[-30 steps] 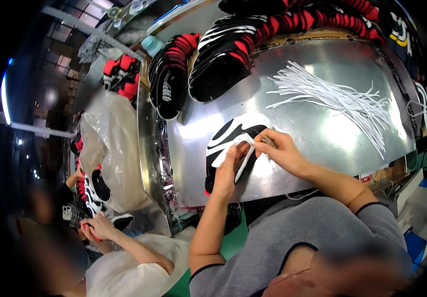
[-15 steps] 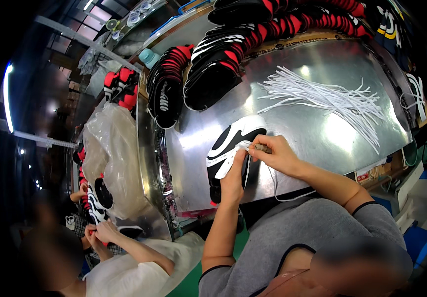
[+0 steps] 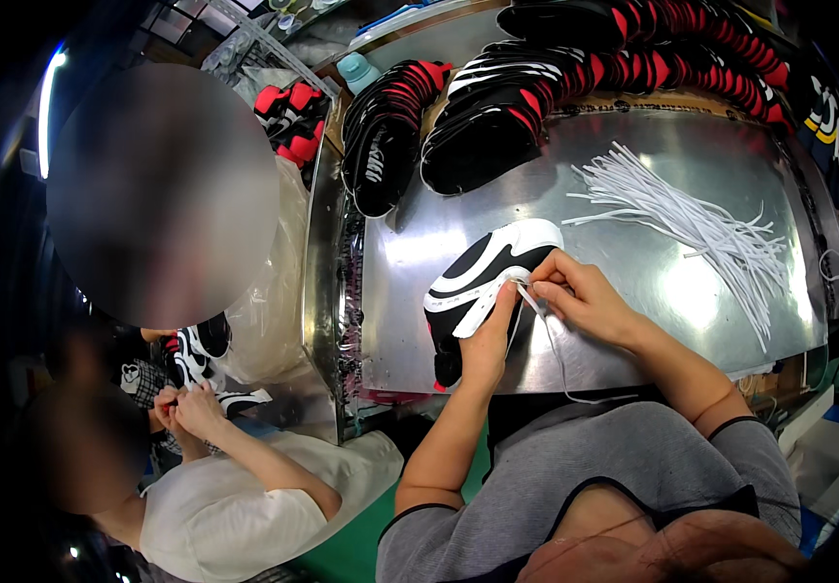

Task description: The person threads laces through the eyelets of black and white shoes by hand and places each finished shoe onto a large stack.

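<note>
A black and white shoe upper [image 3: 528, 234] with a bit of red at its heel lies on the metal tabletop in front of me. My left hand [image 3: 485, 355] is closed on it, with the thumb pressed at the white eyelet strip. At the top of that strip, my right hand [image 3: 590, 303] pinches a white shoelace [image 3: 560, 361], whose loose length trails down toward the table's near edge. Fingers partly cover the spot where the lace meets the upper. The wooden-handled tool seen earlier in the right hand does not show.
A bundle of white laces [image 3: 682, 214] lies to the right on the metal table [image 3: 624, 335]. Rows of black and red uppers [image 3: 478, 146] line the far side, beside a blue-lidded bottle [image 3: 355, 70]. At left, a co-worker in a white shirt [image 3: 230, 505] handles uppers near a plastic bag [image 3: 269, 321].
The wooden-handled tool has gone from sight, and the right fingers now pinch at the lace. My view has shifted, so the table appears farther right. A blurred head now appears at upper left.
</note>
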`<state>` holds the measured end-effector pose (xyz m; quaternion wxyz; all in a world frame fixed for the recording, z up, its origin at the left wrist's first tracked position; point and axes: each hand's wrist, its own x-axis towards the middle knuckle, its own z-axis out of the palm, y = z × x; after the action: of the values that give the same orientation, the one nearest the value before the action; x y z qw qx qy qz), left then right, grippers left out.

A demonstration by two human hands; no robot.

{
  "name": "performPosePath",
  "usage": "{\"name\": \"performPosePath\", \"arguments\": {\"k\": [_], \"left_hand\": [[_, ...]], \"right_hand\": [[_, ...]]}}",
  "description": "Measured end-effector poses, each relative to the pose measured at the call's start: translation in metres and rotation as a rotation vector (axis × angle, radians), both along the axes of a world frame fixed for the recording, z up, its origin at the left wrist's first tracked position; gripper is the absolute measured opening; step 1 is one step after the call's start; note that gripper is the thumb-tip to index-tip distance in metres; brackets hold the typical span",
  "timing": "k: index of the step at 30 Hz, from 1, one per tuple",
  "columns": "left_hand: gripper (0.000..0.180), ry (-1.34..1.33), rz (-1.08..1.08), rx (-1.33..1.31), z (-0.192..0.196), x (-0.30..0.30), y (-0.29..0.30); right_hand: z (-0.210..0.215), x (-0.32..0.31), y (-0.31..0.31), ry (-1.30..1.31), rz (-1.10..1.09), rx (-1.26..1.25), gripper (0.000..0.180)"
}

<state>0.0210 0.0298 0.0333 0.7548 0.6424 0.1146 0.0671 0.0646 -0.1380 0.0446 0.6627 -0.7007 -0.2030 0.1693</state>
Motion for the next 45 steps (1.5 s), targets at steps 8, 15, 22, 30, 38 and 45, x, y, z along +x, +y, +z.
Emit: {"name": "performPosePath", "arguments": {"k": [8,15,22,30,38,45], "left_hand": [[0.021,0.087,-0.032,0.072,-0.009,-0.004,0.022],[0.023,-0.080,-0.053,0.069,-0.014,0.011,0.031],[0.022,-0.166,0.073,0.243,-0.025,0.002,0.036],[0.026,-0.280,0.017,0.600,-0.052,-0.023,0.025],[0.027,-0.013,0.019,0.127,-0.059,0.003,0.067],[0.015,-0.053,-0.158,-0.203,-0.049,0.016,0.066]], "right_hand": [[0.001,0.013,0.022,0.141,0.065,0.019,0.015],[-0.017,0.028,0.028,0.164,0.052,0.149,0.009],[-0.019,0.030,0.048,0.125,0.017,0.055,0.008],[-0.033,0.029,0.066,0.068,-0.041,-0.115,0.006],[-0.014,0.039,0.048,-0.384,0.071,-0.346,0.010],[-0.043,0.066,0.037,-0.035,-0.177,-0.002,0.041]]}}
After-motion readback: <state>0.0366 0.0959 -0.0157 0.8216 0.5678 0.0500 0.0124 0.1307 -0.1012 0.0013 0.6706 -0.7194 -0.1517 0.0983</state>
